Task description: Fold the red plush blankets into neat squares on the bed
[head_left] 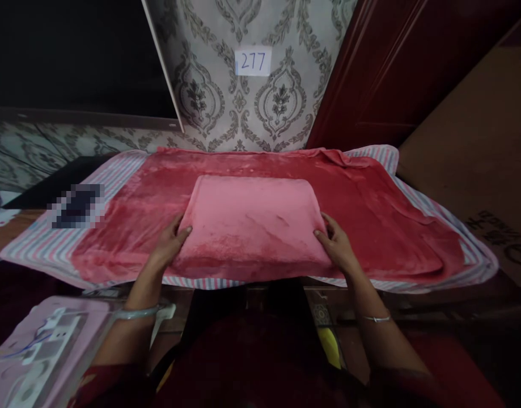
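A folded pink fleece cloth lies as a thick rectangle on a spread red blanket. My left hand grips the fold's near left corner, thumb on top and fingers tucked under the edge. At the near right corner my right hand does the same, fingers curled around the edge. A bangle sits on each wrist.
The red blanket rests on a striped sheet covering a table against a patterned wall with a paper tag reading 277. A dark red door and cardboard box stand right. A pink packaged item lies near left.
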`<action>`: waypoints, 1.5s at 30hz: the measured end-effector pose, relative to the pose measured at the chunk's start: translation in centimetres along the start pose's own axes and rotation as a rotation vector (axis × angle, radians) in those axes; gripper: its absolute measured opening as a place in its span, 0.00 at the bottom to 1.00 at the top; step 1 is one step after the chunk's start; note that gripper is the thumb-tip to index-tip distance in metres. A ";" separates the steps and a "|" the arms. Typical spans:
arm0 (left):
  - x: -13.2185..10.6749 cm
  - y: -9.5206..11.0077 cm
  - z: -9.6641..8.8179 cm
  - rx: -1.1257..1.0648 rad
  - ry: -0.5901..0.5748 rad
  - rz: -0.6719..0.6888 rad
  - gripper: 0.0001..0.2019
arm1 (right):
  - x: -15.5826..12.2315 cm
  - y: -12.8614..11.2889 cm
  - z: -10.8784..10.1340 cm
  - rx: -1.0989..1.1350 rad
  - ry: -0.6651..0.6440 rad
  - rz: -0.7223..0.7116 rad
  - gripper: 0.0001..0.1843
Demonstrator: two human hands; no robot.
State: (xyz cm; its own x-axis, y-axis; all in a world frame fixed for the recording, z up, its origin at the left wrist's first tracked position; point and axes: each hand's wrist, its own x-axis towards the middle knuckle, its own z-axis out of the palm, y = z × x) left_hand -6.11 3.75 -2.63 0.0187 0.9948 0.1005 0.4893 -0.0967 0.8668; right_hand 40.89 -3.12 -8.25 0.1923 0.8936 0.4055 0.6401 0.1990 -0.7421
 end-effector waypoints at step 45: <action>-3.6 5.6 9.4 0.773 -0.037 0.438 0.32 | 1.6 -8.8 2.5 -0.389 -0.043 -0.295 0.28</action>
State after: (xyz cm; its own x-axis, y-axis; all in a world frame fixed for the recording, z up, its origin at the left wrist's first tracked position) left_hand 4.73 -0.11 -2.68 0.3635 0.8756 0.3182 0.8833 -0.4325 0.1811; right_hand 33.69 -2.46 -2.42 -0.0645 0.8390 0.5403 0.8949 0.2882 -0.3407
